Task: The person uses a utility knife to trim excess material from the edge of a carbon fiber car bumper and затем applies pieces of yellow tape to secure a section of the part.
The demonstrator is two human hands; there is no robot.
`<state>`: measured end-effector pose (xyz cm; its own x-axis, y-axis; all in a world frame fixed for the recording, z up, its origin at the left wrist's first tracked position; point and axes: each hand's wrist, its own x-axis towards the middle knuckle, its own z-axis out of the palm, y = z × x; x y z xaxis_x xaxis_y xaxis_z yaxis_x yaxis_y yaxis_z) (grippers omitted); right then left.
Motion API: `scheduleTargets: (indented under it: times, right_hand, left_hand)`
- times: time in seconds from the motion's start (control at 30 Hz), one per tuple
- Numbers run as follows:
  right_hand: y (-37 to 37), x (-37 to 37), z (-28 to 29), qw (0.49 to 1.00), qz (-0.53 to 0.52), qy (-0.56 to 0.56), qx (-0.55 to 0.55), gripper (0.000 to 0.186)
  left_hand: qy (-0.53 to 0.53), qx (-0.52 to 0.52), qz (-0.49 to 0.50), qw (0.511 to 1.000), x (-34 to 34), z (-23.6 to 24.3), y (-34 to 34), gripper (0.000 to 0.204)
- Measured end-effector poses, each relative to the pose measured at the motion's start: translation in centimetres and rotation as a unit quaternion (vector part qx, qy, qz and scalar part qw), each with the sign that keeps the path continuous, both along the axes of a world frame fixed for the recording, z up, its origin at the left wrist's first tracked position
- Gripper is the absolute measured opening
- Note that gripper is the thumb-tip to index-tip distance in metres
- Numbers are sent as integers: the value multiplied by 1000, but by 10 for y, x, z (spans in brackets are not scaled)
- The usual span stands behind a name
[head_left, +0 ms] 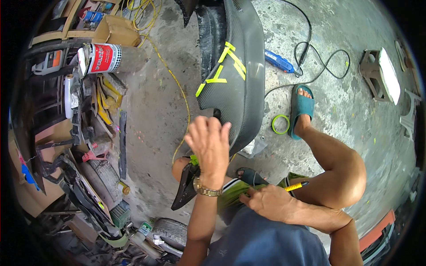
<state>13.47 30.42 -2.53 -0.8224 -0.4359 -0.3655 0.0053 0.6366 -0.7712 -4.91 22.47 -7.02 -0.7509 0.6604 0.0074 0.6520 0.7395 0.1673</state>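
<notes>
A dark carbon-fibre-patterned vehicle panel (pixel 248 84) stretches from the top of the view toward my knees. Strips of bright yellow tape (pixel 216 80) stick to its surface. My left hand (pixel 207 144), a watch on its wrist, is over the panel's near end. Its fingers are bent and apart with nothing visible in them; whether they touch the panel is unclear. At my lap, my right hand (pixel 273 202) is closed, its palm hidden. A yellow pen-like tool with a black end (pixel 296 186) sticks out from behind it.
Right of the panel lie a blue corded power tool (pixel 279 61) and a green tape roll (pixel 280 124), beside my sandalled foot (pixel 303 108). A stool (pixel 380 75) stands far right. A yellow hose (pixel 171 73) crosses the floor. A red-labelled can (pixel 104 58) and cluttered parts line the left.
</notes>
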Motion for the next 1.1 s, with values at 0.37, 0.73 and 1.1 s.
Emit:
scheduleTargets:
  times: [0.37, 0.73, 1.1]
  right_hand:
    - [-6, 6, -18, 998, -34, 40, 40, 22]
    - [-30, -23, -55, 839, -501, -144, -156, 63]
    - [-93, -30, -78, 815, -534, 69, -212, 83]
  left_hand:
    - [-111, -114, -60, 985, -4, 46, -53, 38]
    - [-167, -102, 31, 980, 27, 80, -194, 97]
    - [-165, 43, 50, 984, 28, 59, -216, 111]
